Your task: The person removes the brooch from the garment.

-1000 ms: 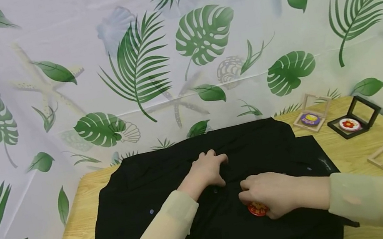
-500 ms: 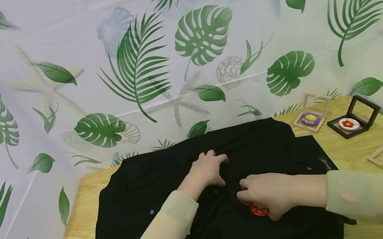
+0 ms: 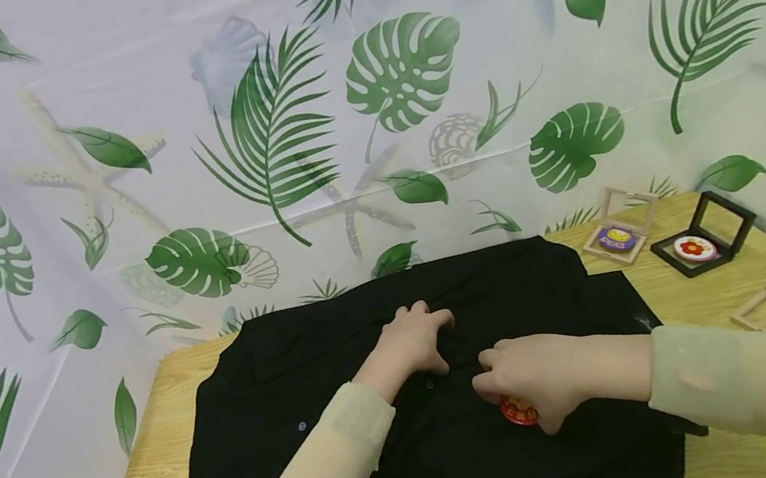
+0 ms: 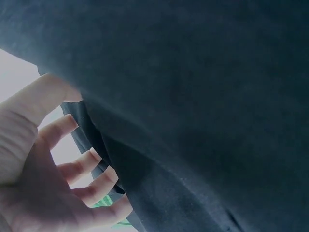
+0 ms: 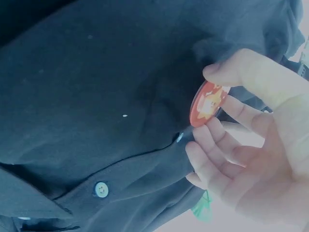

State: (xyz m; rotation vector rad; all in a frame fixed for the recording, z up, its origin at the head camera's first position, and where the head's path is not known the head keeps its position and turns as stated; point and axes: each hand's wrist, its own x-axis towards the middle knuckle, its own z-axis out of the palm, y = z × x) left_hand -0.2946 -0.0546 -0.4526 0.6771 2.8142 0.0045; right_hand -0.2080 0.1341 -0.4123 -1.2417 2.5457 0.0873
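Observation:
A black buttoned shirt (image 3: 340, 347) lies spread over the wooden table. My right hand (image 3: 539, 378) pinches a round red badge (image 3: 519, 411) with yellow markings by its edge, close over the shirt. In the right wrist view, the thumb and fingertips grip the badge (image 5: 208, 104) on opposite edges, near the row of shirt buttons (image 5: 101, 189). To its left, my left hand (image 3: 411, 340) rests on the shirt with fingers spread and loosely bent. In the left wrist view, those fingertips (image 4: 110, 174) touch the dark cloth, and the thumb tip is partly hidden behind a fold.
At the back right stand a light wooden frame case (image 3: 614, 255) with a purple badge (image 3: 616, 238) and a black case (image 3: 724, 258) with a white badge (image 3: 695, 248) bearing a red flower. Nearer is another opened wooden frame (image 3: 760, 311). A leaf-print curtain (image 3: 302, 117) hangs behind.
My right hand has shifted slightly and still pinches the red badge, whose face shows a little more. My left hand stays in place on the shirt.

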